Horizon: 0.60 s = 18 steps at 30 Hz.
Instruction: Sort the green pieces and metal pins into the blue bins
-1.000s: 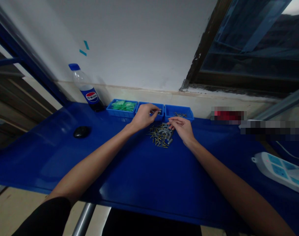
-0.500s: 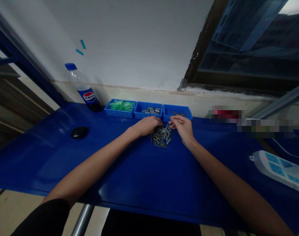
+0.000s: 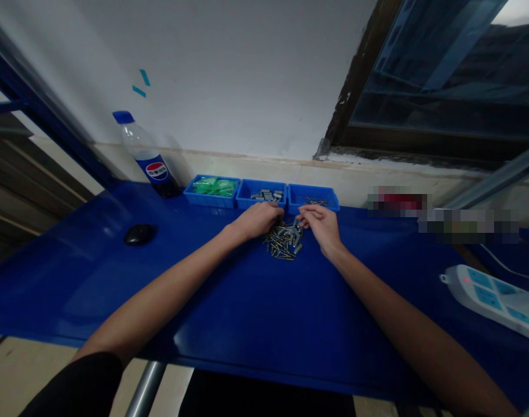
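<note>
A mixed pile of gold-toned screws [image 3: 281, 250] and grey cylindrical pieces [image 3: 298, 249] lies on the blue table [image 3: 264, 313]. My left hand [image 3: 261, 219] reaches over the pile's upper left side, its fingers curled down and together. Whatever they grip is hidden behind the knuckles. At the upper right edge of the pile is my right hand [image 3: 321, 225], with thumb and forefinger pinched close to the grey pieces. Anything between those fingertips is too small to make out. Just behind the hands stand a blue bin [image 3: 244, 202] of grey cylinders and another blue bin [image 3: 295, 204] with several screws.
A third blue bin [image 3: 194, 200] holds green plastic packets. Left of it a Pepsi bottle [image 3: 156, 169] stands against the wall, with a black computer mouse [image 3: 139, 234] nearer me. A white power strip [image 3: 459, 289] lies at the right. Blurred items sit along the back right.
My left hand has shifted very slightly left over the pile, its fingers still curled. The right hand keeps nearly the same place and pinch. The view has drifted a little.
</note>
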Available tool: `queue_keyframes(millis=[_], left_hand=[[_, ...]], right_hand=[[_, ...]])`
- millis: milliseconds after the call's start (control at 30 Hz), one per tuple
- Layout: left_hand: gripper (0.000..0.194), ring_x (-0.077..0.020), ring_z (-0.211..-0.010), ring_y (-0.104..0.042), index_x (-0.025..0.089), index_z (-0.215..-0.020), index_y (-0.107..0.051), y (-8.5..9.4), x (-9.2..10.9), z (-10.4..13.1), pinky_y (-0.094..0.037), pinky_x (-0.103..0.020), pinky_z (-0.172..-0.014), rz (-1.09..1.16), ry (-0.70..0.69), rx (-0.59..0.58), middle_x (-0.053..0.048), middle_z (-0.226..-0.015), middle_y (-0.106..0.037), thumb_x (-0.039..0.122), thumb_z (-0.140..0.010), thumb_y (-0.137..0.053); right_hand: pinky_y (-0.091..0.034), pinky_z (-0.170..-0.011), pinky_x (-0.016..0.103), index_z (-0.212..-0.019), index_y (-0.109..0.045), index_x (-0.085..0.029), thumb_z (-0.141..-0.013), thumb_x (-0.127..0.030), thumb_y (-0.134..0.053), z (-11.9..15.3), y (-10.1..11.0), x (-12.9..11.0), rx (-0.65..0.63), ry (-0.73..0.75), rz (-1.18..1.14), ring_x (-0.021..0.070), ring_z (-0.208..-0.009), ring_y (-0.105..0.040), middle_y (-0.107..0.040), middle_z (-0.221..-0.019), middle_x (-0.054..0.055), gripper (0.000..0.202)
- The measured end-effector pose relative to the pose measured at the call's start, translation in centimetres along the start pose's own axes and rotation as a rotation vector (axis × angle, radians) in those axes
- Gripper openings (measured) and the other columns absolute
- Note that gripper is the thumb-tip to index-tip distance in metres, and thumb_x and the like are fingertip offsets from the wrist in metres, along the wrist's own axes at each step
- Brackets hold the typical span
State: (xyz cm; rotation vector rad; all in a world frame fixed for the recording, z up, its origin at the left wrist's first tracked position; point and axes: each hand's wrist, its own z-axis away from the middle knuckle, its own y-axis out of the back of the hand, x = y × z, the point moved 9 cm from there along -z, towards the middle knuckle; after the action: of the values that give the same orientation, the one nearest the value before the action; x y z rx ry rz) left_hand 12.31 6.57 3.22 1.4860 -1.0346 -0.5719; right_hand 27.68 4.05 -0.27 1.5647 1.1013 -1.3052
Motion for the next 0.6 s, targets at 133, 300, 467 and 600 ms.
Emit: queue_keyframes(millis=[133,300,467,600], left_hand=[[0.029,-0.021,-0.091,-0.07,0.013,-0.103,-0.07,-0.1,-0.4,0.0,-0.052,-0.032,-0.08,0.022,0.008,0.04,-0.012,-0.104,-0.072,0.003,-0.084,-0.052],[0.038,-0.0233,-0.091,-0.071,0.014,-0.114,-0.07,0.1,-1.0,0.0,-0.054,-0.035,-0.08,0.033,0.048,0.073,-0.012,-0.1,-0.075,0.003,-0.082,-0.053],[0.044,-0.0235,-0.1,-0.072,0.015,-0.126,-0.069,0.5,-0.8,-0.1,-0.055,-0.038,-0.091,0.104,0.015,0.138,-0.014,-0.11,-0.076,0.006,-0.087,-0.053],[0.047,-0.0234,-0.109,-0.07,0.015,-0.136,-0.065,1.0,-0.4,-0.1,-0.054,-0.04,-0.098,0.176,0.001,0.199,-0.014,-0.118,-0.075,0.008,-0.092,-0.05]], right_hand=[[-0.048,-0.056,0.029,-0.087,-0.073,-0.017,-0.073,-0.034,-0.07,0.0,0.0,0.1,0.002,-0.005,-0.011,0.0149,-0.056,-0.064,-0.075,-0.073,0.006,0.022],[-0.048,-0.056,0.028,-0.088,-0.073,-0.017,-0.072,-0.032,-0.069,-0.1,-0.1,0.2,-0.01,-0.003,-0.019,0.0147,-0.056,-0.064,-0.076,-0.073,0.005,0.022],[-0.048,-0.056,0.028,-0.087,-0.073,-0.017,-0.071,-0.031,-0.07,-0.1,-0.1,0.3,-0.012,-0.01,-0.033,0.0144,-0.055,-0.063,-0.075,-0.072,0.005,0.022],[-0.047,-0.056,0.029,-0.086,-0.073,-0.018,-0.071,-0.031,-0.069,0.0,-0.2,0.1,-0.016,-0.001,-0.027,0.0148,-0.056,-0.063,-0.075,-0.072,0.005,0.02]])
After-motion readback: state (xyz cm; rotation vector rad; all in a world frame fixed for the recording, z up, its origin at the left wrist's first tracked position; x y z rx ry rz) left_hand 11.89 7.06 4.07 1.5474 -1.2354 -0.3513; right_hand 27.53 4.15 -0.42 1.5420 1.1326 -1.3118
